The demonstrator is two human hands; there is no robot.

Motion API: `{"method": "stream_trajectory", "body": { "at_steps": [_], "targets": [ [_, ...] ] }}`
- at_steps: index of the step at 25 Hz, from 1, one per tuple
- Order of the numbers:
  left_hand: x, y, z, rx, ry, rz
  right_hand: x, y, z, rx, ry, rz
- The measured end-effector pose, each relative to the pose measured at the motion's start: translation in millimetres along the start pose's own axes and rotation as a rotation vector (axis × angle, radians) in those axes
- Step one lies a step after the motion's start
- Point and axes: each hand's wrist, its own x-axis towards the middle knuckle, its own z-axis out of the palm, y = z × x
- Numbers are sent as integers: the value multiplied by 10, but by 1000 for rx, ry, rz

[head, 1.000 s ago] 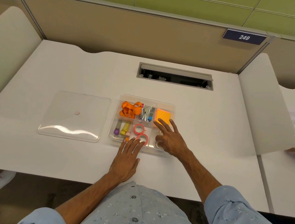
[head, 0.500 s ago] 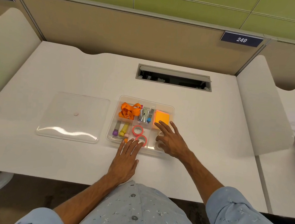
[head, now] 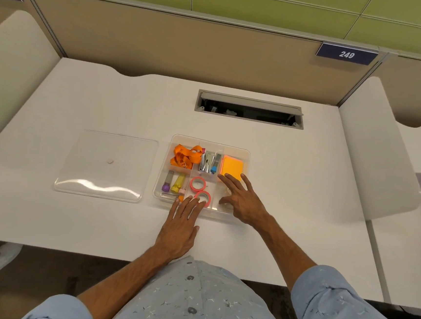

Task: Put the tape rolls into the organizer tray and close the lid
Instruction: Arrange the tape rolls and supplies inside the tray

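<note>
Sitting side by side in the middle front compartment of the organizer tray (head: 246, 154), the two pink tape rolls (head: 197, 184) lie flat, one just behind the other. They look light and stiff, small hoops that would slide easily on the smooth plastic floor; a pinch across the ring, or a fingertip hooked through the hole, would lift one without trouble. With both seemingly in place, the lid (head: 107, 164) is probably the next thing to handle. It lies flat on the worktop (head: 290, 191) just left of the tray, clear, thin and likely a little flexible, with glossy, slippery faces. Taking it by two opposite edges would suit it better than the small knob at its centre.

The left hand (head: 182, 226) lies palm down on the worktop at the tray's near edge, fingers together and extended, their tips reaching over the rim to the nearer roll; whether they actually press on it is hard to tell from this angle. The right hand (head: 241, 199) hovers over the tray's front right compartment, fingers spread wide, the index pointing toward the orange sticky notes (head: 232, 167), holding nothing. Both forearms reach straight forward from rolled sleeves.
</note>
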Motion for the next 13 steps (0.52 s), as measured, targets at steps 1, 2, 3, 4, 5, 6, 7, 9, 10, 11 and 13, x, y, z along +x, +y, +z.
{"method": "stream_trajectory", "body": {
  "at_steps": [1,2,3,4,5,6,7,9,10,11,13],
  "targets": [
    [2,-1,2,0,-1,-3,-5,5,4,-3,3,0],
    [7,0,5,-4,-2,-6,-13,13,7,-10,7,-1],
    [8,4,7,-9,-3,-9,-25,21,8,-21,11,0],
    [11,8,6,-10,-5,-11,-31,23,9,-32,13,4],
    [12,12,4,-8,-6,-12,-31,23,7,-38,13,9],
    [11,17,3,-6,0,-12,-29,19,3,-37,10,14],
    [7,21,0,-8,10,-11,-24,15,-4,-30,4,17],
    [4,26,-2,-11,27,-7,-22,19,-9,-19,-3,16],
    [2,27,-3,-11,27,-7,-28,26,-6,-16,-2,17],
    [0,26,-3,-9,25,-8,-37,34,0,-12,2,22],
    [-2,26,0,-3,24,-10,-61,51,18,-2,14,41]
  ]
}}
